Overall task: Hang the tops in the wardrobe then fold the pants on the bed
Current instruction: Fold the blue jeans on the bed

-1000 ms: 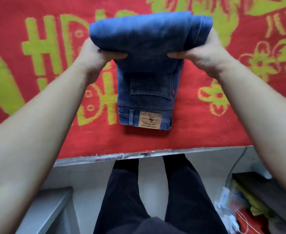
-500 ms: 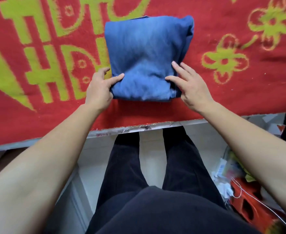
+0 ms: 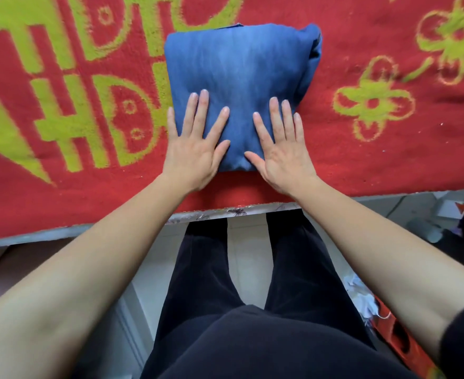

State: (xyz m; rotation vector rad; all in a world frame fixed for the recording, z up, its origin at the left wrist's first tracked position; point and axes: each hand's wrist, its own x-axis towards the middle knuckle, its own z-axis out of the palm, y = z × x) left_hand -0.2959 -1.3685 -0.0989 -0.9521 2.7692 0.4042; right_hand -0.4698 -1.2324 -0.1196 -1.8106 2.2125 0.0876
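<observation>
A pair of blue jeans [image 3: 241, 64] lies folded into a compact square bundle on the bed, which is covered by a red blanket with yellow-green patterns [image 3: 389, 149]. My left hand [image 3: 195, 143] lies flat on the near left part of the bundle, fingers straight and spread. My right hand [image 3: 281, 146] presses flat on the near right part, fingers straight too. Both palms overlap the bundle's near edge. No tops or wardrobe are in view.
The bed's near edge [image 3: 225, 213] runs across the middle of the view, with my dark-trousered legs below it on a pale floor. Clutter with a red item [image 3: 397, 335] sits on the floor at the lower right. A grey surface is at the lower left.
The upper half of the jeans was brought down over the lower half, hiding the pocket and label. Both hands let go of the sides and now lie flat on top.
</observation>
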